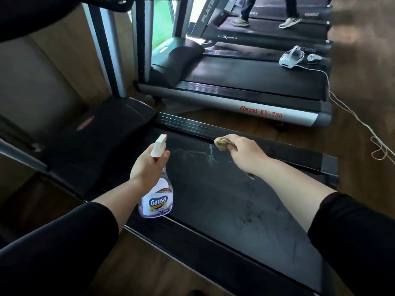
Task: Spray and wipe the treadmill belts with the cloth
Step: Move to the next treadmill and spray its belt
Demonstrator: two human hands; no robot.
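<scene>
Yellow cloth (pixel 221 143) under right hand (pixel 241 149) (bunched), on belt (pixel 213 189)

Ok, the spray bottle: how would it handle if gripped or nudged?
The spray bottle is likely rigid plastic: it shows no sag hanging from the left hand, which holds its neck. Probably light to moderate: clear body, liquid level hard to read. Wide base and narrow neck suggest it would stand stably; the smooth wall might slip when wet.

Yellow cloth (pixel 221 142), black belt (pixel 224 201)
</scene>
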